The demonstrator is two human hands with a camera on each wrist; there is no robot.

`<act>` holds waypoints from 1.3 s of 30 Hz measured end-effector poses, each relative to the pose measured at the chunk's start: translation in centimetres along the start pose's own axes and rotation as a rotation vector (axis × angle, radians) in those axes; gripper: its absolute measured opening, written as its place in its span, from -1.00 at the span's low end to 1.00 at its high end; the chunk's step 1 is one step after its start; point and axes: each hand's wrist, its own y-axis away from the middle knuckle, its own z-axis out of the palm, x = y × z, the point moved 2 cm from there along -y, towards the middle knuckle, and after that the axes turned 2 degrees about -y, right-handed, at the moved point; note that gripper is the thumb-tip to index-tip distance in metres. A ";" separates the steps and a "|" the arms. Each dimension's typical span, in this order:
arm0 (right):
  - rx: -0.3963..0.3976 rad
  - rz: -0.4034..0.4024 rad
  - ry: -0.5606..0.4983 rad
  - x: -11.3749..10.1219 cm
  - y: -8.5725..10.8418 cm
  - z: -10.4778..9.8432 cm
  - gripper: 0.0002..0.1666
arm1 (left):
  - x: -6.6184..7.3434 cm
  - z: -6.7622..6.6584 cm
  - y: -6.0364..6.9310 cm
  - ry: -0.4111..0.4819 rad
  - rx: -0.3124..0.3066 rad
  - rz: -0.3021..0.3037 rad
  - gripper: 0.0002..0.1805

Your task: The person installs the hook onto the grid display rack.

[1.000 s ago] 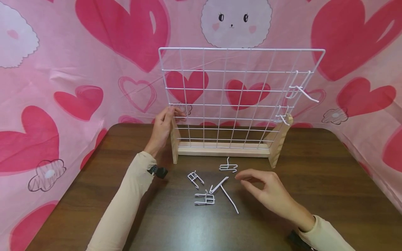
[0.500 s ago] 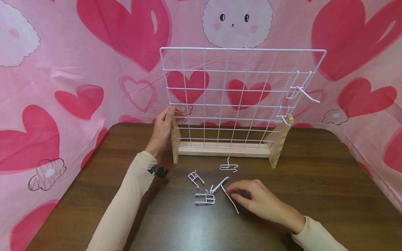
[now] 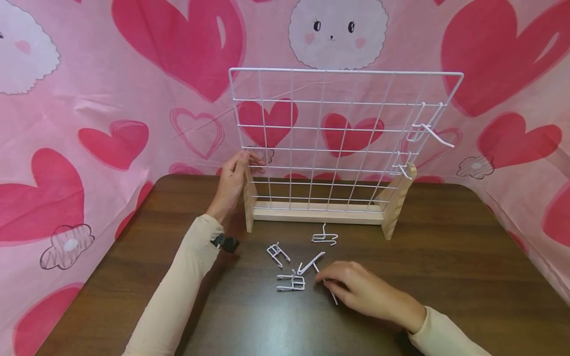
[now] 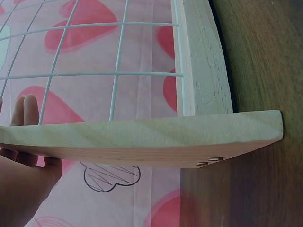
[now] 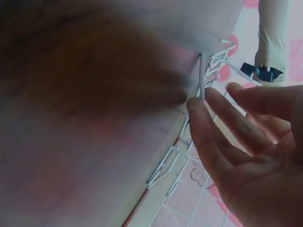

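My left hand (image 3: 232, 180) grips the left wooden upright of a display stand (image 3: 318, 213); in the left wrist view, fingers show on both sides of the board (image 4: 142, 135). A white wire grid (image 3: 307, 148) stands in it, tilted. At the table's middle, my right hand (image 3: 362, 291) pinches the long prong of a white wire hook (image 3: 311, 263) between thumb and finger. In the right wrist view the prong (image 5: 202, 75) passes between the fingertips. The hook still lies at the table surface, partly hidden by the fingers.
Several white wire holders lie nearby: one (image 3: 278, 254) at left, one (image 3: 291, 283) nearer me, one (image 3: 324, 237) close to the stand. Two hooks hang at the grid's right side, an upper one (image 3: 434, 133) and a lower one (image 3: 404, 170). A pink heart-print cloth (image 3: 111, 89) backs the table.
My right hand has moved left and toward me, from beside the hook onto its long prong, and its fingers have closed in. The left hand stays on the stand.
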 end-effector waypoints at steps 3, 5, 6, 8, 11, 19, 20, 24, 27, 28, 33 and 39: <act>-0.012 -0.017 0.021 -0.1 0.0 0.2 -0.72 | 0.0 0.1 0.0 0.002 0.006 0.003 -0.54; -0.018 -0.022 0.020 -0.1 0.1 0.2 -0.68 | 0.0 0.1 0.0 0.003 0.010 0.001 -0.54; -0.020 -0.025 0.020 -0.2 0.1 0.2 -0.65 | 0.0 0.1 0.0 0.003 0.012 0.000 -0.54; -0.020 -0.039 0.018 -0.2 0.2 0.2 -0.59 | 0.0 0.1 0.0 0.000 0.015 -0.005 -0.54; -0.021 -0.064 0.011 -0.2 0.3 0.2 -0.57 | 0.1 0.1 0.1 -0.004 0.015 -0.009 -0.54; 0.027 -0.142 0.016 -0.3 0.2 0.2 -0.71 | 0.1 0.1 0.0 0.010 0.014 0.006 -0.55; 0.035 -0.150 0.018 -0.3 0.2 0.2 -0.73 | 0.0 0.1 0.0 0.006 0.015 0.008 -0.54; 0.068 -0.177 0.030 -0.3 0.1 0.0 -0.73 | 0.0 0.2 0.0 0.003 0.011 0.012 -0.55; 0.090 -0.183 0.042 -0.4 0.2 -0.3 -0.71 | -0.1 0.1 0.0 0.007 0.011 0.013 -0.54; 0.097 -0.180 0.044 -0.4 0.2 -0.4 -0.71 | -0.1 0.1 0.0 0.008 0.012 0.012 -0.55; 0.147 -0.132 0.046 -0.4 0.2 -0.8 -0.77 | 0.0 0.1 0.1 0.002 0.014 0.000 -0.54; 0.205 -0.084 0.043 -0.1 0.2 -1.5 -0.82 | 0.1 0.1 0.1 -0.005 0.011 -0.005 -0.55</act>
